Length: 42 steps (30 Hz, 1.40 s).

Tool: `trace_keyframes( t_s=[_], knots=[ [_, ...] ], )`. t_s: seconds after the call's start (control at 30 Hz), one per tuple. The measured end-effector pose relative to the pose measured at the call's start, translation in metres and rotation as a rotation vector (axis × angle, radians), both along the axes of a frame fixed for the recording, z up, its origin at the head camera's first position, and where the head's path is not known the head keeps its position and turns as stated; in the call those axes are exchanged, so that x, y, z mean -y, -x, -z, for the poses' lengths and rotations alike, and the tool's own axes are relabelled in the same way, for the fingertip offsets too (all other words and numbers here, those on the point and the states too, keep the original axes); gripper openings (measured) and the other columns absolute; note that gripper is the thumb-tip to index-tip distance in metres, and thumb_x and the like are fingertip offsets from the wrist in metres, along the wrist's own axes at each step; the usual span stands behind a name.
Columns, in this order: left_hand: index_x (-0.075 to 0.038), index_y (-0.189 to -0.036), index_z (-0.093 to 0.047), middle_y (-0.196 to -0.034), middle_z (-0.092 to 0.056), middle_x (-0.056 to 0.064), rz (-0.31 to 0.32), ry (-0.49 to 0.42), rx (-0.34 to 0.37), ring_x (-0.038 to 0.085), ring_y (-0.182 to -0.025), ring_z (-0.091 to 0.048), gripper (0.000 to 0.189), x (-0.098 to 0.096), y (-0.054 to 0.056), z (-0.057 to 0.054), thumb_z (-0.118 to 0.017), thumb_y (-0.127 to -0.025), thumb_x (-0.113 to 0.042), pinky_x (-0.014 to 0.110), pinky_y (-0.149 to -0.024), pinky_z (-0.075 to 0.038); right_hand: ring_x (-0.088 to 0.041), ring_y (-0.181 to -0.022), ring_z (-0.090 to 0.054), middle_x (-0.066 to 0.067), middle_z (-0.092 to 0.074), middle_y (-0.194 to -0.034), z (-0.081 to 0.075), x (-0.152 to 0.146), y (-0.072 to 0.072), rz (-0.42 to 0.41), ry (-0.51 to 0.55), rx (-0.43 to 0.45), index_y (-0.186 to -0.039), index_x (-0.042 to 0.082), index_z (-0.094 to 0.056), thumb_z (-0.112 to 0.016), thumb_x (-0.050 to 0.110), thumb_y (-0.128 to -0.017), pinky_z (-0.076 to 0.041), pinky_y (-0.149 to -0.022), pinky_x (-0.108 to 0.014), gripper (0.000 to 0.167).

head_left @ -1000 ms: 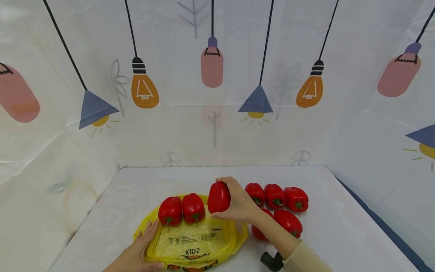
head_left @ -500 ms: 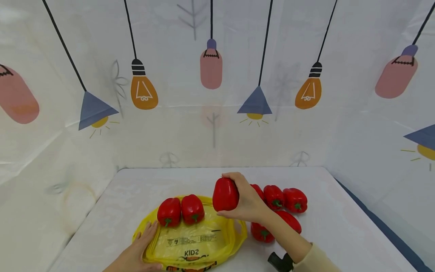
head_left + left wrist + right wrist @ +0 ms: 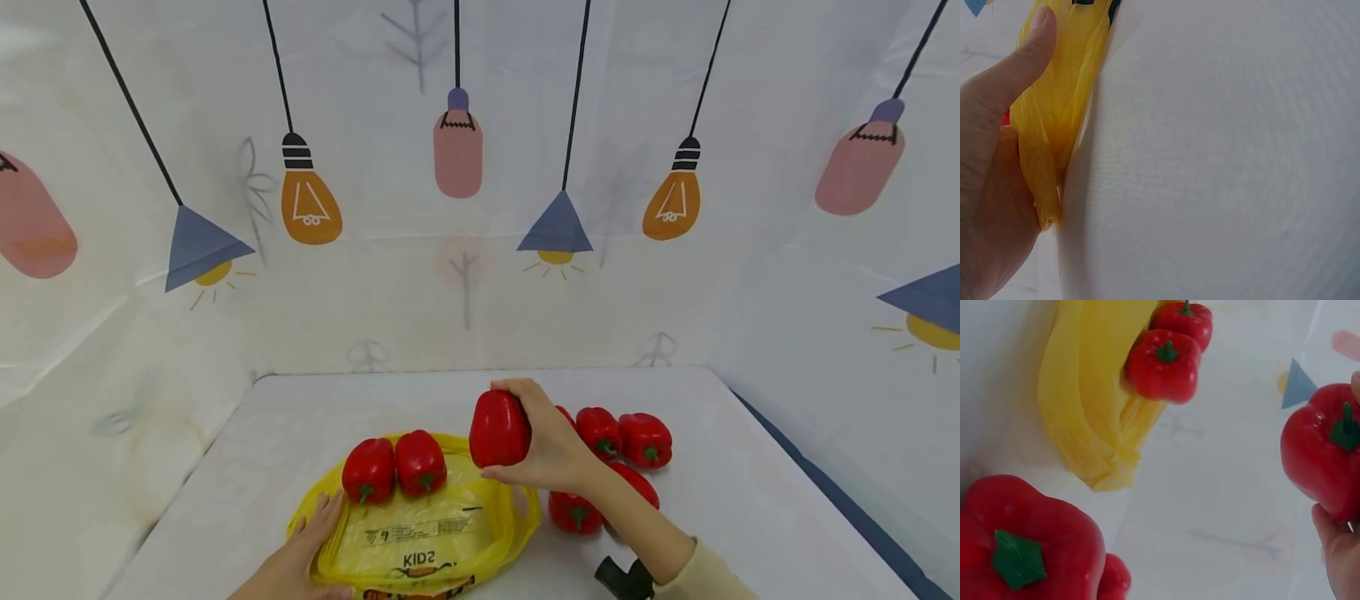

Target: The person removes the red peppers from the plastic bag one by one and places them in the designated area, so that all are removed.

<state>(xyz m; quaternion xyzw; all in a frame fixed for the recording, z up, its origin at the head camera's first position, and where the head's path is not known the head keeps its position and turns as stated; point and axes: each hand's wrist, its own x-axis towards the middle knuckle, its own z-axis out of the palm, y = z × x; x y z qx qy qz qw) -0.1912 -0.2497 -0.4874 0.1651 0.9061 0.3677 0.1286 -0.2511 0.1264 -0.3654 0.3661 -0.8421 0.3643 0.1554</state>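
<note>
My right hand [image 3: 551,446] grips a red bell pepper [image 3: 498,429] from its right side, holding it up above the right part of a yellow plastic bag [image 3: 427,533]. In the right wrist view this held bell pepper [image 3: 1322,447] shows its green stem. On the far left part of the bag two more bell peppers, one left [image 3: 369,471] and one right [image 3: 422,462], sit side by side. My left hand [image 3: 307,546] rests against the bag's left edge, fingers extended. Its thumb [image 3: 1029,59] lies straight along the yellow plastic in the left wrist view.
Right of the bag, several red bell peppers [image 3: 646,440] lie on the white table [image 3: 337,400], some partly hidden by my right arm. A dark piece [image 3: 622,577] is beside the right sleeve [image 3: 701,575]. A lamp-patterned cloth [image 3: 375,292] hangs behind the table.
The right hand has shifted slightly right and up with its bell pepper, then stayed nearly still. The left hand keeps its place at the bag. The head view has turned a little.
</note>
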Motion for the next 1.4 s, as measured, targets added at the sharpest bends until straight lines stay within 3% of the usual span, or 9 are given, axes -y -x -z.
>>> trace_keyframes(
  t_s=[0.23, 0.6, 0.93, 1.1, 1.4],
  knots=[
    [0.007, -0.15, -0.01, -0.154, -0.011, 0.031, -0.004, 0.011, -0.016, 0.05, -0.139, 0.0, 0.109, -0.001, 0.0, 0.0, -0.077, -0.079, -0.041, 0.074, -0.101, 0.001, -0.018, -0.119, -0.047, 0.004, -0.044, -0.137, -0.005, -0.008, 0.0, -0.014, 0.018, -0.011, -0.142, 0.021, -0.034, -0.09, 0.031, -0.066, -0.055, -0.079, -0.031, 0.095],
    [0.006, -0.151, -0.009, -0.154, -0.01, 0.03, -0.01, 0.012, 0.012, 0.049, -0.14, 0.002, 0.108, -0.002, -0.001, -0.001, -0.076, -0.08, -0.041, 0.074, -0.1, 0.002, -0.019, -0.12, -0.046, -0.003, -0.044, -0.137, -0.012, -0.024, -0.004, 0.005, 0.008, -0.04, -0.141, 0.017, -0.035, -0.091, 0.031, -0.065, -0.055, -0.081, -0.033, 0.096],
    [0.001, -0.152, -0.006, -0.156, -0.009, 0.026, -0.019, 0.028, 0.035, 0.044, -0.141, 0.002, 0.107, -0.003, -0.002, -0.005, -0.075, -0.082, -0.041, 0.073, -0.103, -0.001, -0.019, -0.12, -0.046, 0.0, -0.044, -0.138, -0.014, -0.039, -0.004, 0.028, 0.007, -0.053, -0.141, 0.013, -0.035, -0.092, 0.028, -0.064, -0.055, -0.08, -0.035, 0.097],
    [0.0, -0.153, -0.006, -0.157, -0.008, 0.024, -0.04, 0.013, 0.043, 0.045, -0.142, 0.003, 0.112, -0.004, -0.001, -0.009, -0.078, -0.078, -0.043, 0.072, -0.103, 0.0, -0.019, -0.12, -0.047, 0.001, -0.043, -0.138, -0.017, -0.044, -0.004, 0.03, 0.013, -0.048, -0.141, 0.01, -0.036, -0.092, 0.026, -0.064, -0.056, -0.08, -0.035, 0.096],
    [0.0, -0.153, -0.007, -0.158, -0.006, 0.022, -0.027, -0.025, 0.064, 0.042, -0.141, 0.009, 0.111, -0.003, -0.001, -0.006, -0.08, -0.077, -0.035, 0.069, -0.105, 0.007, -0.019, -0.121, -0.045, 0.001, -0.044, -0.137, -0.015, -0.053, -0.007, 0.051, 0.023, -0.031, -0.139, 0.008, -0.037, -0.092, 0.027, -0.063, -0.056, -0.079, -0.035, 0.096]
  ],
)
